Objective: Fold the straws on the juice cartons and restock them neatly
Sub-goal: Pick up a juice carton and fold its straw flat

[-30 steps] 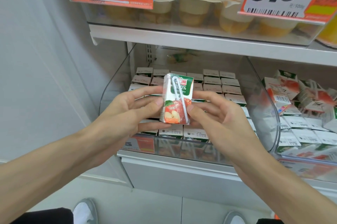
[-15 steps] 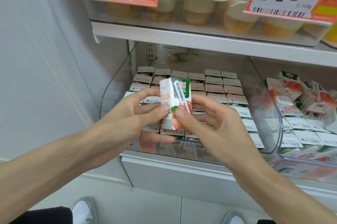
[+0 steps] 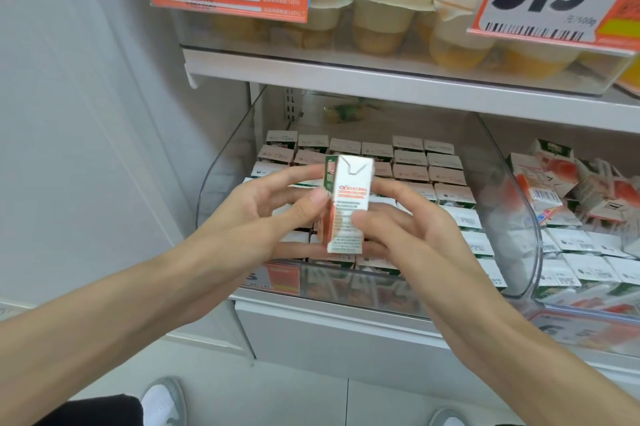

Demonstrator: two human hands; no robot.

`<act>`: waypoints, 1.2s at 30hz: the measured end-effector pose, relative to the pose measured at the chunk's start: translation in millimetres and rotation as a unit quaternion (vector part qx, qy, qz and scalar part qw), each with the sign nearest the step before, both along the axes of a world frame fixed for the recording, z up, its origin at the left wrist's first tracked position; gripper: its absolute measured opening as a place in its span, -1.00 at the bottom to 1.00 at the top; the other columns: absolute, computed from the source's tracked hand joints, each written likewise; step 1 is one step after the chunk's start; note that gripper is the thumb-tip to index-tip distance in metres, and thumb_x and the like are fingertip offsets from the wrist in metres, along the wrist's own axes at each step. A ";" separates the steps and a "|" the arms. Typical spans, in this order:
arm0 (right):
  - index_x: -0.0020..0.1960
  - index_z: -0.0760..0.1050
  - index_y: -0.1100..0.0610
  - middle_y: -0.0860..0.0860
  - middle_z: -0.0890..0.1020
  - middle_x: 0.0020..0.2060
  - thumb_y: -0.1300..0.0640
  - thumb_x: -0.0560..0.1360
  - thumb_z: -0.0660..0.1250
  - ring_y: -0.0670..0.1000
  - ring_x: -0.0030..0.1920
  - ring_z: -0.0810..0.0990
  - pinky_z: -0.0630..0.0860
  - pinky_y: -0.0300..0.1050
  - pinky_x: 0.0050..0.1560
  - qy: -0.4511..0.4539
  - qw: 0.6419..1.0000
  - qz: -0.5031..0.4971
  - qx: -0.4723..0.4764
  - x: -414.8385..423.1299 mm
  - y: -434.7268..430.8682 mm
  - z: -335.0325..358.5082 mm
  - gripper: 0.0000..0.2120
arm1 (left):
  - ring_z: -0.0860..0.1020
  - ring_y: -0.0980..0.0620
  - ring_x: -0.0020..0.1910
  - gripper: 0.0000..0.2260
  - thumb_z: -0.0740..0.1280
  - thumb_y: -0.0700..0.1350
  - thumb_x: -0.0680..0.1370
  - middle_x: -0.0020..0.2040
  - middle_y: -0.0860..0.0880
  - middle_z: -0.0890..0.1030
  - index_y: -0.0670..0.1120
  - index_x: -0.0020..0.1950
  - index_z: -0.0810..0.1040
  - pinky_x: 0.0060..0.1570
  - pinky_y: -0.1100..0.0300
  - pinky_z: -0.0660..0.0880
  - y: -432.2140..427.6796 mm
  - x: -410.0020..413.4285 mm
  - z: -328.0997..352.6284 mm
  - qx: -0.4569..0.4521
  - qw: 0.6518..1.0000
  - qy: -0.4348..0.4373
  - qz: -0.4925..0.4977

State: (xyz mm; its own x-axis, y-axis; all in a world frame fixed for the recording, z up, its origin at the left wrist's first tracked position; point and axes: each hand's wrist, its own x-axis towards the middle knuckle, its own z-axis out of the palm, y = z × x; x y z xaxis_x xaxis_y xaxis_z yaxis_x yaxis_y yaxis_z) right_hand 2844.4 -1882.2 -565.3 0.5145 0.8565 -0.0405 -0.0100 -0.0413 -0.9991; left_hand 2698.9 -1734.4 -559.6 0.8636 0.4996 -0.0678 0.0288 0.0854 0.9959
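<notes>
While left hand (image 3: pixel 256 221) and right hand (image 3: pixel 408 231) pinch juice carton (image 3: pixel 349 190), straw side turns out of sight; fold likely done, restock next.

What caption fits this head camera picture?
Left hand and right hand hold a juice carton in front of the clear bin.

Upright juice carton (image 3: pixel 349 203) pinched between left hand (image 3: pixel 263 217) and right hand (image 3: pixel 408 235), above clear bin (image 3: pixel 221 176) of cartons.
</notes>
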 end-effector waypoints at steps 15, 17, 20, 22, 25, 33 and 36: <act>0.29 0.62 -0.29 -0.26 0.72 0.16 -0.04 0.56 0.53 -0.15 0.21 0.68 0.63 -0.04 0.20 -0.124 0.992 0.014 0.015 -2.2 -0.2 -3.7 -0.65 | 0.75 -0.14 0.14 -0.62 0.49 -0.12 0.55 0.22 -0.03 0.74 0.05 0.35 0.59 0.04 -0.05 0.72 0.5 0.3 -4.9 -0.009 1.000 -0.003 0.019; 0.30 0.62 -0.28 -0.26 0.72 0.16 -0.05 0.55 0.53 -0.14 0.21 0.69 0.63 0.00 0.22 -0.124 0.992 0.011 0.013 -2.3 0.0 -3.3 -0.66 | 0.75 -0.14 0.13 -0.61 0.50 -0.11 0.53 0.21 -0.03 0.74 0.05 0.35 0.59 0.04 -0.05 0.72 0.1 0.1 -4.3 -0.010 1.000 -0.004 0.020; 0.28 0.64 -0.26 -0.25 0.73 0.13 -0.01 0.56 0.53 -0.14 0.17 0.70 0.65 -0.12 0.15 -0.118 0.993 0.007 0.019 -2.9 -0.1 -3.1 -0.67 | 0.75 -0.14 0.15 -0.60 0.49 -0.12 0.54 0.22 -0.03 0.75 0.07 0.37 0.58 0.05 -0.04 0.72 0.0 0.5 -4.2 -0.014 1.000 -0.004 0.024; 0.30 0.62 -0.24 -0.24 0.74 0.11 0.02 0.55 0.53 -0.15 0.13 0.72 0.68 -0.17 0.08 -0.101 0.995 -0.005 0.023 -2.7 -0.1 -3.6 -0.65 | 0.74 -0.15 0.16 -0.59 0.47 -0.14 0.57 0.23 -0.02 0.75 0.09 0.41 0.57 0.08 -0.03 0.72 0.1 1.3 -4.1 -0.019 1.000 -0.001 0.024; 0.29 0.54 -0.09 -0.16 0.78 0.04 0.10 0.54 0.52 -0.10 0.00 0.77 0.67 -0.26 -0.03 -0.038 0.999 -0.015 0.033 -1.2 0.2 -3.2 -0.63 | 0.74 -0.12 0.18 -0.57 0.43 -0.15 0.61 0.27 -0.01 0.73 0.08 0.47 0.54 0.14 -0.01 0.70 -1.9 1.7 -3.7 -0.029 1.000 0.004 0.001; 0.34 0.62 -0.19 -0.16 0.72 0.13 0.13 0.64 0.41 -0.09 0.17 0.71 0.67 -0.15 0.16 -0.085 0.996 -0.005 0.038 -0.8 1.1 -2.3 -0.67 | 0.77 -0.17 0.08 -0.62 0.52 -0.21 0.51 0.21 -0.07 0.75 -0.06 0.33 0.64 0.03 0.08 0.72 0.2 -0.2 -2.1 -0.023 0.999 0.005 0.042; 0.33 0.63 -0.15 -0.16 0.73 0.17 0.24 0.62 0.45 -0.14 0.23 0.69 0.60 -0.27 0.20 -0.097 0.994 0.010 0.051 2.1 -0.5 -2.4 -0.62 | 0.75 -0.14 0.14 -0.60 0.56 -0.29 0.45 0.22 -0.05 0.74 -0.10 0.27 0.65 0.04 0.07 0.72 1.2 -2.3 -1.7 -0.005 0.999 0.001 0.033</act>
State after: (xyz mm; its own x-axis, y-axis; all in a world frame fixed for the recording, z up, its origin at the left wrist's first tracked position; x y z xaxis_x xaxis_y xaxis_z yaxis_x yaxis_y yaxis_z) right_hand 2846.5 -1882.7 -567.7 0.4872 0.8612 0.1449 0.1828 0.0617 -0.9812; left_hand 2696.6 -1733.2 -561.4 0.8289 0.5544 -0.0748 0.0244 0.0978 0.9949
